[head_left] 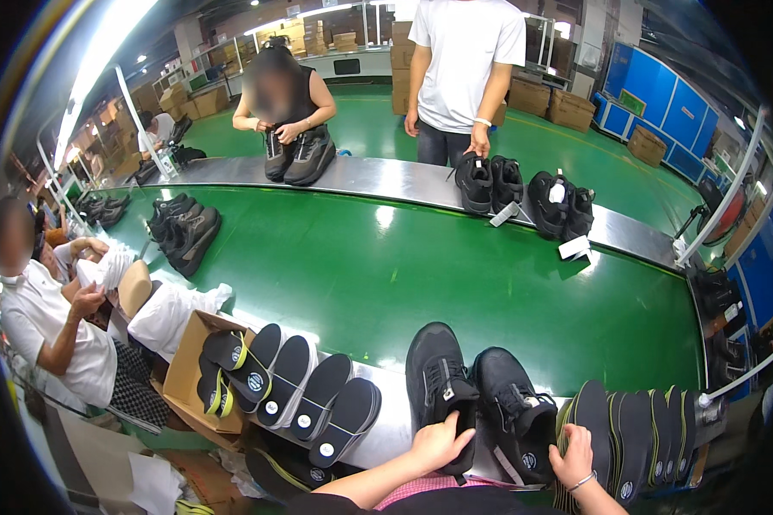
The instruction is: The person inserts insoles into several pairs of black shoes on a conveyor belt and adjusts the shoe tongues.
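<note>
The person's left hand [439, 442] is closed on the heel collar of the left black shoe [435, 365], which stands at the bench's near edge, toe pointing across to the green surface [386, 287]. The right hand [574, 459], its fingers curled, is at the heel of the right black shoe [502, 382], just beside its mate; from here I can't quite tell whether it grips. To the right, dark insoles [631, 438] line the near edge; to the left, insole stacks [288, 378] run toward a cardboard box [183, 378]. Along the far metal ledge [386, 176], a co-worker [468, 51] in a white shirt touches another black pair [485, 182].
</note>
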Available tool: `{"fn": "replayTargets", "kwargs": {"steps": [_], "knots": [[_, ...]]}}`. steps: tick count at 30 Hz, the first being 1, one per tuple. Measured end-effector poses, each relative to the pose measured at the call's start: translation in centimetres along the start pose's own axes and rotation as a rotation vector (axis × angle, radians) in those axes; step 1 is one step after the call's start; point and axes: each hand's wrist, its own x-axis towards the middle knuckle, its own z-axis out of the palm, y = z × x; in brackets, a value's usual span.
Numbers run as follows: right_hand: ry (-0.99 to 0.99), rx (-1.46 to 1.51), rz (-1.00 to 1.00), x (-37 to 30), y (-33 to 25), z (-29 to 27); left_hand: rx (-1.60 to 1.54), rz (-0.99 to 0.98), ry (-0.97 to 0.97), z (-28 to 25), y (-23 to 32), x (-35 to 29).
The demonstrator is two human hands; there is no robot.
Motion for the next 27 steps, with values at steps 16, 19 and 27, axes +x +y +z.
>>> {"fn": "replayTargets", "kwargs": {"steps": [16,19,27], "knots": [[-0.461,0.92,0.384,5.4,-0.2,10.4,0.211,-0.153,0.135,-4.9,-2.1,15.0],[-0.611,0.832,0.449,3.4,1.4,13.2,0.268,-0.258,0.307,-9.8,-4.2,18.8],[-0.71,0.77,0.44,3.3,-0.3,10.9,0.208,0.155,0.668,-12.1,-3.8,21.1]]}}
